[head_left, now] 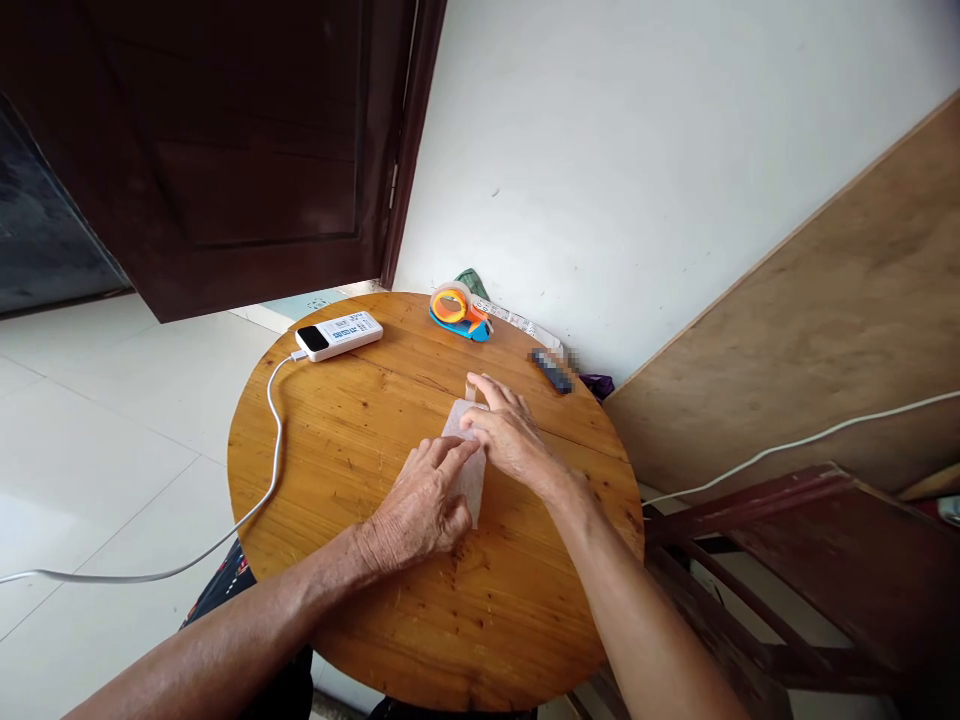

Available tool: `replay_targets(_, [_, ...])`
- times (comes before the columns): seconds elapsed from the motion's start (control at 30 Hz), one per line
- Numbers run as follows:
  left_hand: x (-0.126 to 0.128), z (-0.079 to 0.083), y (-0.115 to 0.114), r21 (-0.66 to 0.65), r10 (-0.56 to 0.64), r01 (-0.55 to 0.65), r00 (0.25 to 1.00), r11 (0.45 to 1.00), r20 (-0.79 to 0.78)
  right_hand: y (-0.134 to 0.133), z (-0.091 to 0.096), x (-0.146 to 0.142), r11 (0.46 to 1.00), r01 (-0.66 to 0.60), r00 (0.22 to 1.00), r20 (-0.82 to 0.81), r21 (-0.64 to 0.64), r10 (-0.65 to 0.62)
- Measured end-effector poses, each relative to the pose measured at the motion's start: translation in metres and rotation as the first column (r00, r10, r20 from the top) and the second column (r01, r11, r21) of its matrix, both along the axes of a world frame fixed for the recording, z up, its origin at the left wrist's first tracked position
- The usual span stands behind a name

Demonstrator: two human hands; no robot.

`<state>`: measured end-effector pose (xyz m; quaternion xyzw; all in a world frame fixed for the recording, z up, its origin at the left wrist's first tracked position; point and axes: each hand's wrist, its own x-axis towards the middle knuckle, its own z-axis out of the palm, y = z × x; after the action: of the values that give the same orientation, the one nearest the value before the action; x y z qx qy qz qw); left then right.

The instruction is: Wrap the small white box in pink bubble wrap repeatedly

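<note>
A thin whitish packet (471, 490) lies flat on the round wooden table, partly covered by both hands. My left hand (424, 495) rests on its left side, fingers stretched across it and pressing down, palm low. At its far end my right hand (510, 430) reaches in from the right, with the index finger extended and the thumb apart from it on the packet. A short strip of clear tape (470, 391) sticks out past the packet's far edge, by the right index fingertip. The packet's contents cannot be made out.
An orange and blue tape dispenser (459, 312) stands at the table's far edge, beside a printed white strip (517, 322). A dark, blurred object (551, 370) lies to the right. A white power bank (341, 336) with a white cable (279, 440) sits far left.
</note>
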<state>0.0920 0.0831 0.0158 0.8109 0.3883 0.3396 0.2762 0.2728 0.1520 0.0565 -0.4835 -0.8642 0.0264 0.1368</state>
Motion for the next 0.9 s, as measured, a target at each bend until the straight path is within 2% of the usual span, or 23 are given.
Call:
replay_targets(0.07, [-0.001,0.001,-0.001,0.072,0.013,-0.010,0.999,0.997,-0.044,0.004,-0.012,-0.001,0.999,0.024,0.998,-0.057,-0.024,-0.026])
replay_targets(0.17, [-0.002,0.004,-0.001,0.142,-0.003,0.020,0.992,0.990,-0.123,0.004,-0.025,0.006,0.991,0.130,0.956,-0.262,-0.015,-0.130])
replay_targets(0.23, [-0.002,0.005,-0.001,0.163,-0.011,0.034,0.990,0.986,-0.141,-0.002,-0.028,0.016,0.948,0.303,0.850,-0.423,-0.099,-0.315])
replay_targets(0.3, [-0.002,0.005,-0.002,0.174,-0.012,0.036,0.990,0.984,-0.138,-0.010,-0.028,0.024,0.847,0.416,0.682,-0.502,-0.331,-0.531])
replay_targets(0.37, [-0.002,0.004,-0.002,0.183,-0.005,0.030,0.990,0.983,-0.138,-0.018,-0.026,0.025,0.737,0.391,0.535,-0.516,-0.552,-0.670])
replay_targets(0.4, [-0.002,0.003,-0.002,0.188,0.001,0.026,0.990,0.982,-0.141,-0.020,-0.025,0.023,0.704,0.348,0.482,-0.526,-0.619,-0.701])
replay_targets(0.47, [-0.001,0.002,-0.002,0.201,0.011,0.019,0.989,0.979,-0.146,-0.022,-0.024,0.016,0.688,0.267,0.416,-0.563,-0.675,-0.714])
replay_targets(0.63, [-0.001,0.002,-0.003,0.218,-0.008,0.041,0.989,0.975,-0.148,-0.010,-0.028,-0.001,0.700,0.152,0.423,-0.595,-0.698,-0.684])
replay_targets(0.8, [-0.001,0.006,-0.002,0.197,-0.038,0.082,0.975,0.977,-0.220,-0.002,-0.031,-0.003,0.712,0.131,0.456,-0.596,-0.690,-0.661])
replay_targets(0.9, [-0.001,0.008,-0.002,0.157,-0.023,0.056,0.978,0.986,-0.209,-0.002,-0.030,-0.004,0.738,0.149,0.455,-0.617,-0.658,-0.642])
